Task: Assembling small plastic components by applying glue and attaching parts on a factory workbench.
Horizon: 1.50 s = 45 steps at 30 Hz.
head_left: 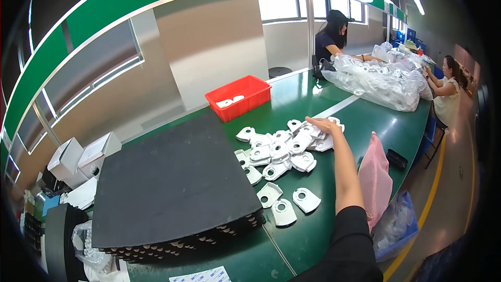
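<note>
Your black-sleeved right arm stretches out, right hand (322, 124) lying flat, fingers open, on scattered white plastic parts (279, 152) covering the green table (360, 120).

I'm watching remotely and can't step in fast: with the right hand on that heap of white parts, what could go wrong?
1. The right hand rests on the loose heap of white plastic parts; raking them could push some off the green table.
2. The forearm passes close beside the pink mesh bag at the table's edge and might knock it off.
</note>
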### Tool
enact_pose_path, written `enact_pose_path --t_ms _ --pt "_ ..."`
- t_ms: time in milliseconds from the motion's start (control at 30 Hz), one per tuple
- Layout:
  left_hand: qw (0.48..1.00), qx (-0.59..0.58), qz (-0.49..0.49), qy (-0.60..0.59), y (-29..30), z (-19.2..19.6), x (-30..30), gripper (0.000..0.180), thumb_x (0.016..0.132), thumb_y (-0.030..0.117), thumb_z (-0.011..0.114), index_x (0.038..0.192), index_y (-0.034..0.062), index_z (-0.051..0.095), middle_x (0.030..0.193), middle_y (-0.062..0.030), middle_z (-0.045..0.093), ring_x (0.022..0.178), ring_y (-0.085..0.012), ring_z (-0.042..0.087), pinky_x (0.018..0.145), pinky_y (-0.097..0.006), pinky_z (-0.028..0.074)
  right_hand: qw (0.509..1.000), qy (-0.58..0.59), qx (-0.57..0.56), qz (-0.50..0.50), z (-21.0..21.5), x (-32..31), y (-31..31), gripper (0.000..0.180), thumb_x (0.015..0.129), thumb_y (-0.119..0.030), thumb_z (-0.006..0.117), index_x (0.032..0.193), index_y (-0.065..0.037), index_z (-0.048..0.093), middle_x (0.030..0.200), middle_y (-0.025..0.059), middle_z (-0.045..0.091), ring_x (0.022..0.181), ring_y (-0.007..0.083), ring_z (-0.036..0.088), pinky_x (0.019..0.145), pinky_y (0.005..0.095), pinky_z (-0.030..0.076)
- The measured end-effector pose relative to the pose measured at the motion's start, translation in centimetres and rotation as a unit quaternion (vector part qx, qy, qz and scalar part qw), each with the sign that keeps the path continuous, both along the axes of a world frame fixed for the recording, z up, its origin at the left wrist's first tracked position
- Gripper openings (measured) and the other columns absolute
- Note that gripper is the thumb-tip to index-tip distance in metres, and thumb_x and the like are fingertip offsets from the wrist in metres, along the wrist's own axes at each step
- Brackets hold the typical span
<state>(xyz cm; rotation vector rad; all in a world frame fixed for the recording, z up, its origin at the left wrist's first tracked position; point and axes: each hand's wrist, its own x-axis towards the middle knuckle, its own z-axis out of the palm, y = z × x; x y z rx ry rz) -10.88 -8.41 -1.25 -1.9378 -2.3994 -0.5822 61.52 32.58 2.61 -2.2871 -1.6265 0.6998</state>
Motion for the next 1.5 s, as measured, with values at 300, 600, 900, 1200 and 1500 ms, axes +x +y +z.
enact_pose_path --t_ms 300,600,900,1200,1500 --pt "1.0 0.01 -0.014 0.021 0.1 0.1 0.1 0.022 0.088 0.019 0.046 0.095 0.0014 0.056 0.078 -0.0224 0.058 0.07 -0.0396 0.055 0.062 -0.042 0.043 0.987 0.057 -0.088 0.122 2.1 -5.4 -6.7 0.093 0.064 -0.071 0.053 0.135 -0.014 0.032 0.139 0.0176 0.026 0.128 0.0353 0.022 0.105 0.0427 0.019" --pt "1.0 0.015 0.017 -0.009 0.1 0.1 0.2 0.021 0.087 0.019 0.047 0.095 0.0014 0.057 0.078 -0.0209 0.059 0.07 -0.0364 0.057 0.061 -0.04 0.044 0.982 -0.099 0.03 0.157 6.5 -8.8 0.4 0.082 0.066 -0.064 0.057 0.116 0.001 0.052 0.118 0.0195 0.052 0.107 0.0299 0.052 0.092 0.0326 0.039" --pt "0.999 0.009 0.027 0.027 -0.3 -0.9 -0.4 0.017 0.086 0.018 0.049 0.089 0.0027 0.057 0.072 -0.0188 0.058 0.063 -0.0336 0.057 0.056 -0.038 0.044 0.995 -0.062 -0.043 -0.059 1.2 -18.5 7.8 0.09 0.061 -0.08 0.041 0.134 -0.029 0.031 0.143 0.0135 0.016 0.129 0.0412 0.013 0.097 0.0623 0.019" --pt "0.999 0.047 0.004 -0.016 -0.2 -0.3 0.3 0.017 0.087 0.017 0.049 0.089 0.0018 0.057 0.073 -0.0182 0.058 0.064 -0.0326 0.058 0.057 -0.037 0.044 0.967 -0.102 -0.084 0.219 1.6 -23.4 7.7 0.065 0.064 -0.048 0.064 0.121 -0.019 0.051 0.127 0.0071 0.046 0.116 0.0296 0.043 0.091 0.0532 0.039" --pt "0.999 0.04 -0.013 0.012 0.3 -0.3 0.1 0.022 0.088 0.021 0.047 0.09 0.0026 0.058 0.075 -0.0189 0.059 0.066 -0.0327 0.059 0.059 -0.039 0.045 0.939 -0.1 0.105 0.312 3.0 -17.9 -1.9 0.055 0.073 -0.047 0.059 0.115 -0.012 0.055 0.116 0.0112 0.054 0.107 0.0294 0.051 0.091 0.0351 0.04"
